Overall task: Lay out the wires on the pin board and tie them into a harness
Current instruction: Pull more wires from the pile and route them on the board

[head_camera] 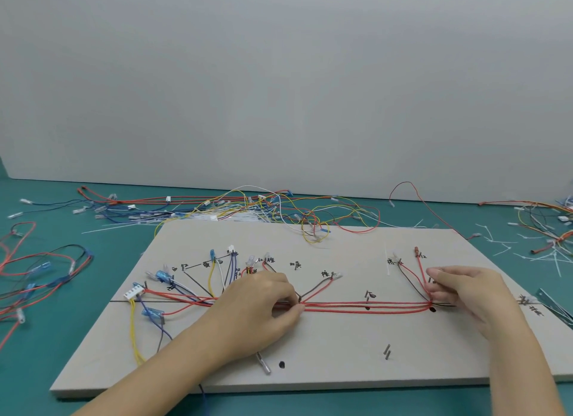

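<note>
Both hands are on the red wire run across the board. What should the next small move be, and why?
Probably tie the run where it is held. The left hand pinches the red wires at one branch point and the right hand grips them at the other, so they lie gathered and nearly straight, yet no tie shows between the hands. Loose white cable ties lie on the mat to the right.

Board labels (270, 259) too small, illegible
</note>
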`<state>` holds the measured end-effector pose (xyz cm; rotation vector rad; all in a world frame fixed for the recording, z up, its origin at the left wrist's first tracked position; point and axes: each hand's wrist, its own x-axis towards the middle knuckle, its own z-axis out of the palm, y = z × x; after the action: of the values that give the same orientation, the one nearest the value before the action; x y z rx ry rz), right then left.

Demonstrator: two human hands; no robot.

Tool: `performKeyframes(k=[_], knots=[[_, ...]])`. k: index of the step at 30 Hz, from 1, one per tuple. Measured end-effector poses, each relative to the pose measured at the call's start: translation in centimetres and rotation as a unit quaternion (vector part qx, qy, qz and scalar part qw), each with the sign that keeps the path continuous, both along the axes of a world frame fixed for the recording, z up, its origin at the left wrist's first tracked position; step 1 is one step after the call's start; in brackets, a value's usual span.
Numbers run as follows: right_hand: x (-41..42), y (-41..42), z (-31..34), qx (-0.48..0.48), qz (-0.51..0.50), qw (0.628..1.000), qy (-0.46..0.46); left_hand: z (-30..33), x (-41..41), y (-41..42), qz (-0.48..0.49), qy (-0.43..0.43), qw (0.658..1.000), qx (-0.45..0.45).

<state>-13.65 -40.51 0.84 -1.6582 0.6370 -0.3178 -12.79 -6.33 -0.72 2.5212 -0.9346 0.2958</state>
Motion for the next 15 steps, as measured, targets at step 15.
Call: performKeyframes(k=[15], knots=[[1.1,-0.8,0.9,-0.075,0.053,0.992,0.084,-0.1,0.2,-0.1,0.004,0.02,0.999,-0.027]])
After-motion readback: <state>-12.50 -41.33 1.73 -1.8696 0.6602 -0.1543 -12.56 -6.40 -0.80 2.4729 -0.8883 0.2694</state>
